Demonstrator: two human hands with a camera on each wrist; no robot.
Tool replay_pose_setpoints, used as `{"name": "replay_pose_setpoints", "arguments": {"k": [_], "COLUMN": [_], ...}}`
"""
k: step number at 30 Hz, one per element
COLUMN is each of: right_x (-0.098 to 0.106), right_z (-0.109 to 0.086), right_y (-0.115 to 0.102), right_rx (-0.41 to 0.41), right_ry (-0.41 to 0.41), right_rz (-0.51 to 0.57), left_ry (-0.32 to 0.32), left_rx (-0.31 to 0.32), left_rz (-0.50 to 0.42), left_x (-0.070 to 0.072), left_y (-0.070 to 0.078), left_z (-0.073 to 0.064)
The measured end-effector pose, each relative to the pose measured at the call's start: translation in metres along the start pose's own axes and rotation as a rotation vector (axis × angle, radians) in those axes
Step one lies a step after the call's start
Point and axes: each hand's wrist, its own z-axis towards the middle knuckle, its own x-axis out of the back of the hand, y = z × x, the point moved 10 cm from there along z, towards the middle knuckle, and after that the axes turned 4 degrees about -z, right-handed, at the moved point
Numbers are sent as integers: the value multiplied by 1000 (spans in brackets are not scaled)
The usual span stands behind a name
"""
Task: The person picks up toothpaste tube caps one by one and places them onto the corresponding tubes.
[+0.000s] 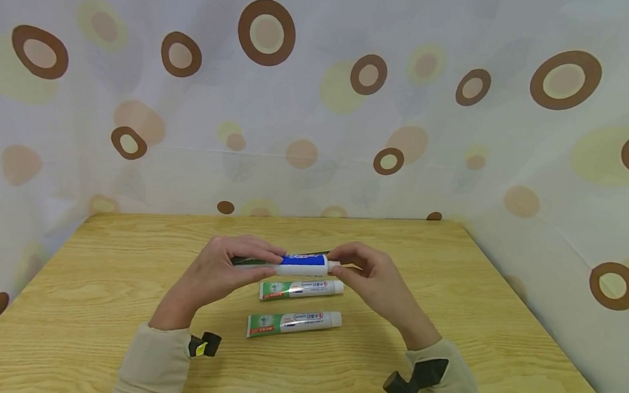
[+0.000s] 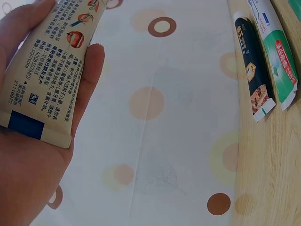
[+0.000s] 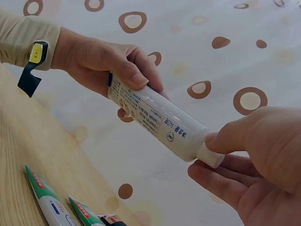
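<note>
Both hands hold a blue-and-white toothpaste tube (image 1: 302,265) up over the table. My left hand (image 1: 213,273) grips the body toward its flat tail end, thumb on one side and fingers on the other. In the left wrist view the tube (image 2: 49,80) shows its printed back and dark blue tail mark. The right hand (image 1: 375,280) pinches the white cap (image 3: 210,157) between thumb and fingers. The cap sits at the tube's mouth. Behind the held tube, and partly hidden by it in the head view, lies a dark toothpaste tube (image 2: 251,63).
Two green-and-white toothpaste tubes, a farther one (image 1: 301,289) and a nearer one (image 1: 295,322), lie side by side on the wooden table (image 1: 106,278), caps to the right. A wall covering (image 1: 308,111) with brown rings rises behind the table and along its sides.
</note>
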Motion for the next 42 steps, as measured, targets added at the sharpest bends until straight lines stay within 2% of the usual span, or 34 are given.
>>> {"name": "replay_pose_setpoints", "arguments": {"k": [14,20,28,37,42], "right_x": [5,6,8,6,5], "right_z": [1,0,-6,-14,-19], "right_y": [-1,3,15,20,24], "right_rx": [-16,-41,-104,-184,-199], "right_ry": [47,60,77,28,17], "right_rz": [-14,17,74,70,98], "left_ry": [1,-10,-51,-110,-149], "left_rx": [-6,-34,-27,9,-2], "left_rz": [24,29,30,58,86], "left_x": [-1,-3,-10,-19,-26], "left_y": [2,4,1,0,3], "left_z": [0,1,1,-4,-5]}}
